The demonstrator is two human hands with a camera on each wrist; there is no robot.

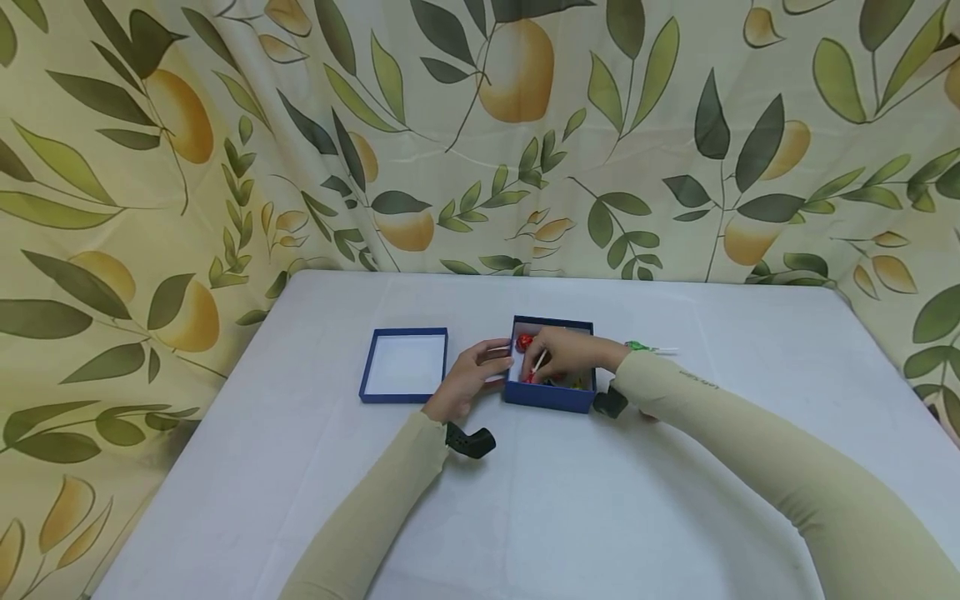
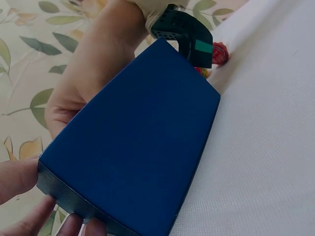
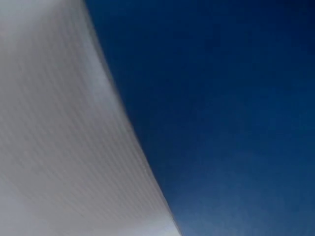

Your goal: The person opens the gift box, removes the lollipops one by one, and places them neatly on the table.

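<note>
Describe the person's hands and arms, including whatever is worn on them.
The left hand and right hand wear no gloves. The left sleeve and right sleeve are long and pale khaki; the right one bears small dark lettering, too small to read. At the wrists sit a dark, angular left device and a similar right device, which has a green patch.
</note>
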